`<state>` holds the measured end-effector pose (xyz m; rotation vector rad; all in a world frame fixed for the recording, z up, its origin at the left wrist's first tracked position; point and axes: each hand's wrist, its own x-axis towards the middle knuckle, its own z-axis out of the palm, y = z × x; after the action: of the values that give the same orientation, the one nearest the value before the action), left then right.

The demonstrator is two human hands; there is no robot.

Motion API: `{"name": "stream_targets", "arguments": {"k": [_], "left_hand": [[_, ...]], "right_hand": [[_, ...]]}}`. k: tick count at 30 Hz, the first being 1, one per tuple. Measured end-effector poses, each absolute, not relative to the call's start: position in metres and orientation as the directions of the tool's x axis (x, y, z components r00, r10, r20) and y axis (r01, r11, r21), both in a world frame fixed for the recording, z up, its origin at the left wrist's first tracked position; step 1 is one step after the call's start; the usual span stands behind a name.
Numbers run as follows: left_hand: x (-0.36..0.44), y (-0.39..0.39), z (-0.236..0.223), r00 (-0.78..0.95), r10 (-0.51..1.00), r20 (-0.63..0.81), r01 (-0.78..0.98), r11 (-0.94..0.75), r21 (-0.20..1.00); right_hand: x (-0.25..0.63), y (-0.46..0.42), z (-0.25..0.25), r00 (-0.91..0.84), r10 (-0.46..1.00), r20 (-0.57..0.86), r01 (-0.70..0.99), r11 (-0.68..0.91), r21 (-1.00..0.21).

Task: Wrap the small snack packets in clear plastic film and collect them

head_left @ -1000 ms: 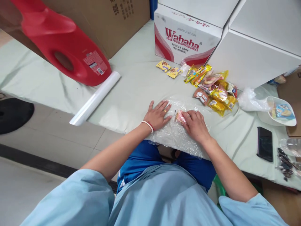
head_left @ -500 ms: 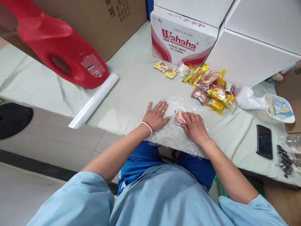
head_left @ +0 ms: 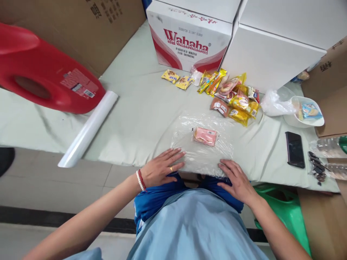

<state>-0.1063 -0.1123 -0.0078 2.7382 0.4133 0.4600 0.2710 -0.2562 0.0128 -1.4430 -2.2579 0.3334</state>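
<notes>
Back toward the near edge of the table [head_left: 141, 119] have come both hands since the earlier frame, and the right hand [head_left: 238, 182] has let go of the pink snack [head_left: 206, 136]. From here I see that snack lying wrapped on the clear film [head_left: 187, 124], between and beyond my two hands. My left hand [head_left: 162, 169] is empty, palm down with its fingers spread, fingertips at the film's near left part. My right is empty too, thumb apart from the fingers, at the near right part; I cannot tell how firmly either one presses on the film. Beyond the snack, to the right, I have a pile of packets [head_left: 240, 101], with two yellow sachets [head_left: 170, 76] before the Wahaha box [head_left: 187, 43]. Off to my left, the white roll [head_left: 89, 128] lies beside the red jug [head_left: 67, 86]. On my right are the bowl [head_left: 303, 122] and, nearer me, the black phone [head_left: 295, 150].
</notes>
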Motion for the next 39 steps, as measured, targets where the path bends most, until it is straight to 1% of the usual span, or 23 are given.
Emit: {"name": "stream_targets", "arguments": {"k": [1,3,6,9,12,16,19,21,23,25,27,28,30,32,33,34,35,36,37,38,39], "left_hand": [[-0.11,-0.114,-0.012,0.904,0.349,0.247,0.238,-0.891,0.387],[-0.113,-0.112,-0.014,0.891,0.395,0.223,0.264,-0.852,0.452],[-0.112,-0.101,-0.004,0.874,0.447,0.189,0.255,-0.754,0.605],[-0.105,-0.084,0.018,0.83,0.549,0.097,0.305,-0.594,0.745],[-0.095,-0.059,0.04,0.74,0.673,-0.014,0.426,-0.452,0.784],[-0.075,-0.018,0.053,0.587,0.808,-0.055,0.516,-0.321,0.794],[-0.058,0.008,0.046,0.518,0.854,-0.038,0.572,-0.313,0.758],[-0.047,0.017,0.035,0.507,0.862,-0.019,0.603,-0.339,0.722],[-0.04,0.021,0.022,0.518,0.856,0.007,0.628,-0.385,0.676],[-0.039,0.024,0.01,0.533,0.844,0.051,0.646,-0.445,0.62],[-0.047,0.027,0.005,0.529,0.841,0.112,0.653,-0.488,0.58],[-0.053,0.029,0.005,0.505,0.851,0.146,0.656,-0.488,0.575],[-0.068,0.029,0.012,0.384,0.891,0.243,0.684,-0.451,0.573],[-0.079,0.02,0.028,0.163,0.908,0.387,0.737,-0.372,0.564],[-0.08,0.011,0.038,0.047,0.882,0.469,0.76,-0.336,0.556],[-0.079,-0.001,0.048,-0.026,0.838,0.545,0.775,-0.327,0.541],[-0.074,-0.015,0.056,-0.049,0.787,0.615,0.789,-0.347,0.507],[-0.066,-0.03,0.062,-0.015,0.754,0.657,0.795,-0.389,0.465],[-0.055,-0.045,0.065,0.08,0.737,0.671,0.781,-0.464,0.417],[-0.042,-0.059,0.065,0.219,0.7,0.679,0.73,-0.579,0.362],[-0.028,-0.07,0.062,0.386,0.65,0.655,0.649,-0.696,0.308]], "right_hand": [[0.271,-0.26,0.007,-0.348,0.907,0.237,0.802,0.419,-0.426],[0.272,-0.258,0.002,-0.304,0.916,0.262,0.789,0.397,-0.47],[0.279,-0.243,0.012,-0.272,0.927,0.258,0.704,0.375,-0.603],[0.289,-0.222,0.033,-0.248,0.949,0.195,0.629,0.311,-0.712],[0.297,-0.197,0.052,-0.145,0.984,0.1,0.629,0.17,-0.759],[0.305,-0.157,0.06,0.059,0.998,-0.021,0.611,-0.053,-0.79],[0.31,-0.129,0.051,0.146,0.987,-0.069,0.566,-0.14,-0.812],[0.313,-0.117,0.04,0.159,0.984,-0.081,0.582,-0.159,-0.797],[0.315,-0.112,0.028,0.165,0.982,-0.087,0.657,-0.175,-0.733],[0.316,-0.111,0.02,0.179,0.981,-0.078,0.757,-0.188,-0.626],[0.317,-0.113,0.019,0.187,0.982,-0.038,0.829,-0.178,-0.53],[0.317,-0.113,0.022,0.188,0.982,-0.006,0.847,-0.165,-0.505],[0.316,-0.109,0.034,0.179,0.982,0.069,0.86,-0.122,-0.496],[0.312,-0.098,0.048,0.145,0.979,0.144,0.866,-0.055,-0.497],[0.308,-0.09,0.054,0.106,0.979,0.175,0.873,-0.007,-0.487],[0.303,-0.081,0.057,0.051,0.979,0.195,0.882,0.047,-0.468],[0.297,-0.07,0.059,-0.013,0.979,0.203,0.89,0.104,-0.444],[0.29,-0.059,0.058,-0.08,0.977,0.195,0.895,0.157,-0.417],[0.282,-0.048,0.055,-0.141,0.975,0.173,0.899,0.2,-0.39],[0.274,-0.037,0.051,-0.188,0.972,0.138,0.904,0.226,-0.363],[0.266,-0.026,0.046,-0.216,0.972,0.095,0.911,0.236,-0.337]]}}
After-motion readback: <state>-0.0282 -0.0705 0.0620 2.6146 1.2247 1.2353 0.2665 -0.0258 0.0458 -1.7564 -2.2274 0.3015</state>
